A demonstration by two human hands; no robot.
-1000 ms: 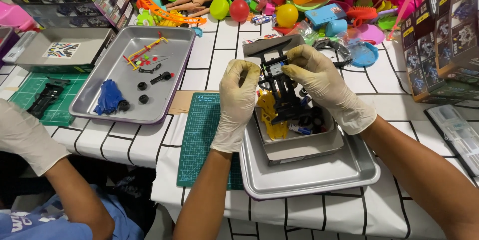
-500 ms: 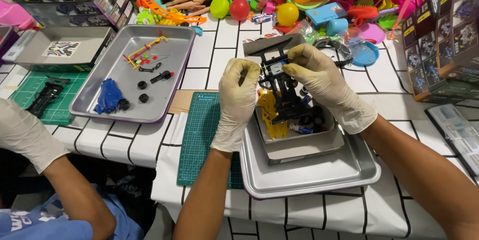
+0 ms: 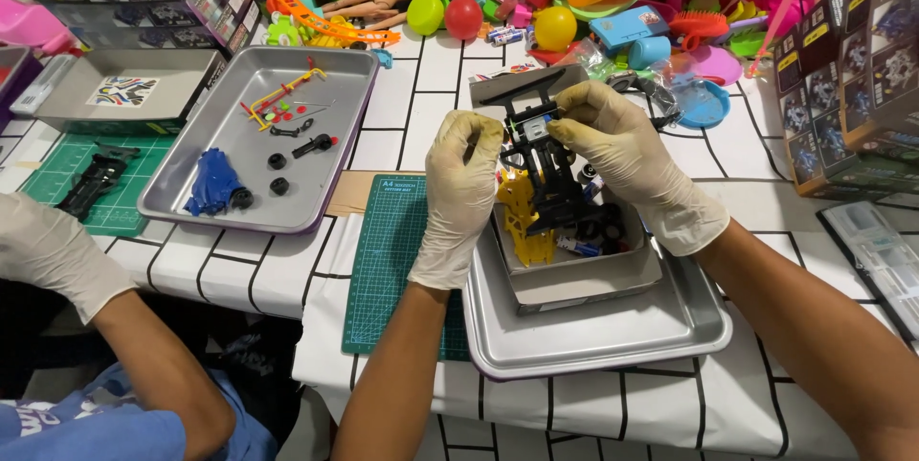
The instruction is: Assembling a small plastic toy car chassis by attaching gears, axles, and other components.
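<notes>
Both my hands wear pale latex gloves and hold a black toy car chassis (image 3: 546,174) upright above a small grey box (image 3: 584,279). My left hand (image 3: 461,193) grips its left side. My right hand (image 3: 627,159) pinches its top right, fingers at a small part near the upper end. Yellow plastic parts (image 3: 522,217) and black wheels (image 3: 603,228) lie in the box under the chassis. The box rests inside a metal tray (image 3: 613,332).
A green cutting mat (image 3: 388,260) lies left of my tray. Another person's gloved arm (image 3: 57,265) is at lower left, near a second metal tray (image 3: 191,202) with small parts and a blue piece. Toys crowd the back; boxes stand at right.
My hands and the chassis have stayed almost still; only small finger shifts at the top of the chassis.
</notes>
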